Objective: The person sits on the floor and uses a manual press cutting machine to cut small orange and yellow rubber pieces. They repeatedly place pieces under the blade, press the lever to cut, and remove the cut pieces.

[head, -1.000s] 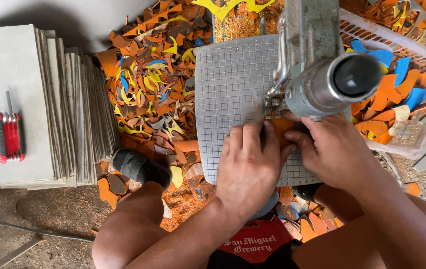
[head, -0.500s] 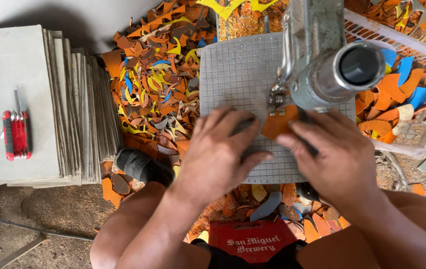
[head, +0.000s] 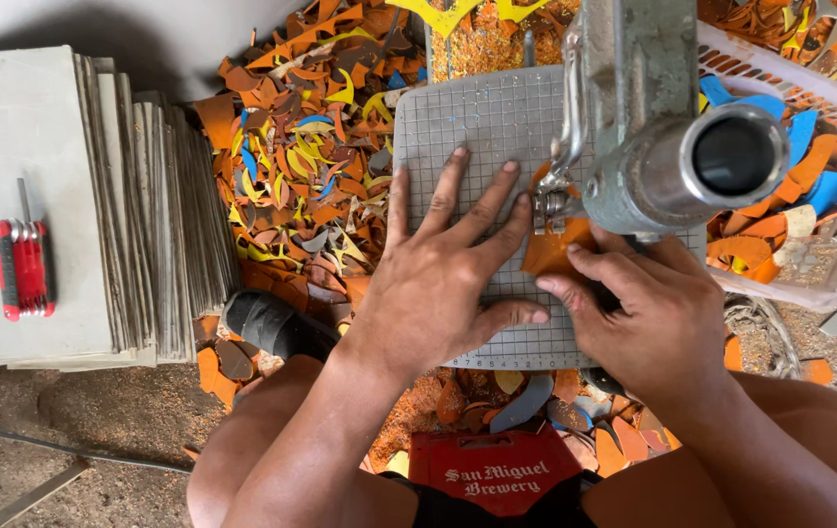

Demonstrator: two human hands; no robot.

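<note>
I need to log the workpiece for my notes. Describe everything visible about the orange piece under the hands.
The flat orange piece looks like thin rigid sheet, matte, with an irregular cut outline. It lies flat on the grey gridded cutting mat, under the head of the grey metal machine, which hides its upper edge. The left hand is spread on the mat with fingertips at the piece's left edge; the right hand presses its lower right side. Similar orange offcuts are heaped nearby.

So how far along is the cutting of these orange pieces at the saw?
Done: a big heap of cut offcuts beside the gridded table, and shaped pieces in the basket. In hand: the left hand and right hand press an orange piece at the blade. Left: a stack of grey sheets looks uncut.
</note>
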